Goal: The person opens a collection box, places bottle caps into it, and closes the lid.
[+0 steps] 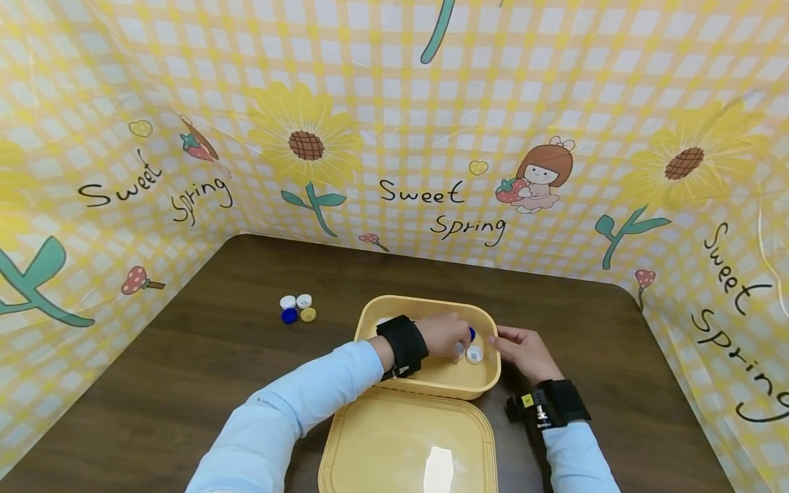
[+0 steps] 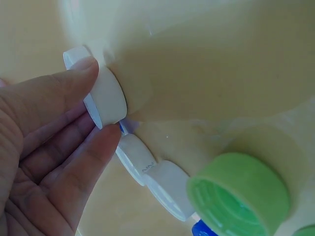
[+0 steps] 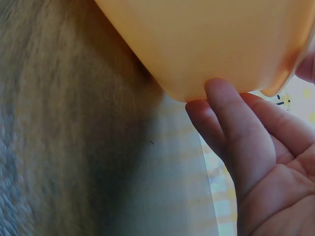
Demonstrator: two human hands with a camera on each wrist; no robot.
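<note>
In the head view my left hand (image 1: 440, 333) reaches into a yellow plastic box (image 1: 425, 389). Its thumb and fingertips pinch a white bottle cap (image 2: 109, 96), seen close up in the left wrist view. Around it in the box lie white caps (image 2: 170, 189), a green cap (image 2: 241, 194) and part of a blue cap (image 2: 203, 229). My right hand (image 1: 527, 352) grips the box's right end, thumb at the rim and fingers against the outer wall (image 3: 211, 49). The left hand and wrist strap hide part of the box's inside.
A yellow lid (image 1: 382, 438) lies on the brown table (image 1: 185, 383) in front of the box. Left of the box, two white caps (image 1: 287, 302), a blue cap (image 1: 290, 315) and a yellow cap (image 1: 308, 315) sit grouped. Behind the table hangs a checked cloth (image 1: 407, 137).
</note>
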